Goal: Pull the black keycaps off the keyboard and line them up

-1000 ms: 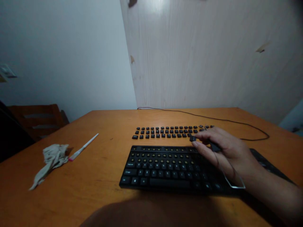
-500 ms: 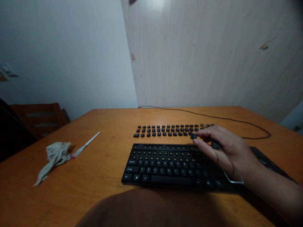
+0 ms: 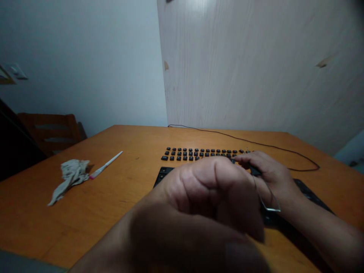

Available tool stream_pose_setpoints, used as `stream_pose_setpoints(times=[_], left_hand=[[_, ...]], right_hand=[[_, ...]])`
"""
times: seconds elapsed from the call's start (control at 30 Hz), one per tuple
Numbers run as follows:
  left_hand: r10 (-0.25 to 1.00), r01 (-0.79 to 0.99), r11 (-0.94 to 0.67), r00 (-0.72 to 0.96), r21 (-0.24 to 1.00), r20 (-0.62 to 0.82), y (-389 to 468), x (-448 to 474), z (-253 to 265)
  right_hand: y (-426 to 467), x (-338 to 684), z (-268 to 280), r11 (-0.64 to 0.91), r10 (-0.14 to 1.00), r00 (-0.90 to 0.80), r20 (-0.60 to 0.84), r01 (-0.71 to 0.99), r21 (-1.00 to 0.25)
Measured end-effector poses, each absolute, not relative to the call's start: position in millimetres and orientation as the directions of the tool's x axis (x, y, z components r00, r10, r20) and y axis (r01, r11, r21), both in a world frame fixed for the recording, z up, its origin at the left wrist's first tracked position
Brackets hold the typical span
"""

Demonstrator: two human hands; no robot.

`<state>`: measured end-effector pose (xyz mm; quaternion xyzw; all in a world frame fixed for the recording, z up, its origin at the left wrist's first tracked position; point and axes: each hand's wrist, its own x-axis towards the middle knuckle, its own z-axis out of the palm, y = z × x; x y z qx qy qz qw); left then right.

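Note:
My right hand (image 3: 274, 172) is closed over the far side of the keyboard. A wire keycap puller is tucked in it, its black handle (image 3: 254, 170) in the palm and its wire loop (image 3: 271, 209) hanging below. A black keycap (image 3: 232, 160) shows at the fingertips, mostly hidden. My left hand (image 3: 204, 204) looms large and close to the camera, fingers loosely curled and thumb below; nothing shows between them. It covers most of the black keyboard (image 3: 163, 172), whose upper left corner stays visible. Beyond lie rows of loose keycaps (image 3: 190, 153).
On the left of the wooden table (image 3: 113, 193) lie a crumpled pale cloth (image 3: 73, 174) and a slim white brush-like stick (image 3: 109, 163) with a pink part. A dark cable (image 3: 227, 135) curves along the back and right. A wooden chair (image 3: 51, 127) stands at the left.
My left hand has risen from the bottom edge toward the right hand, now blocking most of the keyboard. My right hand keeps its hold over the keyboard. The camera view has shifted slightly.

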<state>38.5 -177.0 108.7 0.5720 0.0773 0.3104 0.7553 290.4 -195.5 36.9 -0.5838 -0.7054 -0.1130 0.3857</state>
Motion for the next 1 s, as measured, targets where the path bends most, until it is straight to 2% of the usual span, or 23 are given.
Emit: stream_pose_setpoints(times=[0.07, 0.17, 0.33, 0.47, 0.6, 0.7, 0.87, 1.0], left_hand=[[0.495, -0.393, 0.215, 0.833, 0.894, 0.247, -170.0, 50.6, 106.6], [0.586, -0.358, 0.166, 0.785, 0.919, 0.200, -158.5, 56.3, 98.6], [0.778, -0.234, -0.043, 0.602, 0.971, 0.180, -136.6, 61.3, 90.1], [0.854, -0.027, -0.258, 0.460, 0.966, 0.241, -117.8, 68.4, 74.8], [0.823, 0.146, -0.464, 0.437, 0.874, 0.363, -101.5, 71.6, 55.9], [0.778, 0.267, -0.589, 0.442, 0.762, 0.447, -92.5, 71.7, 46.3], [0.753, 0.380, -0.642, 0.479, 0.667, 0.452, -83.9, 70.8, 38.3], [0.758, 0.430, -0.642, 0.480, 0.635, 0.442, -81.9, 70.9, 35.9]], right_hand=[[-193.7, 293.3, 35.3, 0.275, 0.733, -0.014, 0.680, 0.920, -0.278], [-189.1, 300.9, 31.6, 0.235, 0.734, 0.023, 0.679, 0.929, -0.286], [-181.2, 323.1, 27.2, 0.185, 0.753, 0.082, 0.653, 0.926, -0.330], [-176.9, 344.8, 26.0, 0.107, 0.790, 0.141, 0.597, 0.927, -0.361], [-173.5, 359.9, 26.5, 0.032, 0.843, 0.185, 0.506, 0.920, -0.391], [-169.2, 365.6, 28.4, 0.023, 0.903, 0.145, 0.405, 0.924, -0.382], [-154.2, 371.5, 27.9, -0.033, 0.962, 0.126, 0.242, 0.934, -0.355], [-143.9, 371.5, 21.5, -0.080, 0.972, 0.150, 0.183, 0.935, -0.344]])
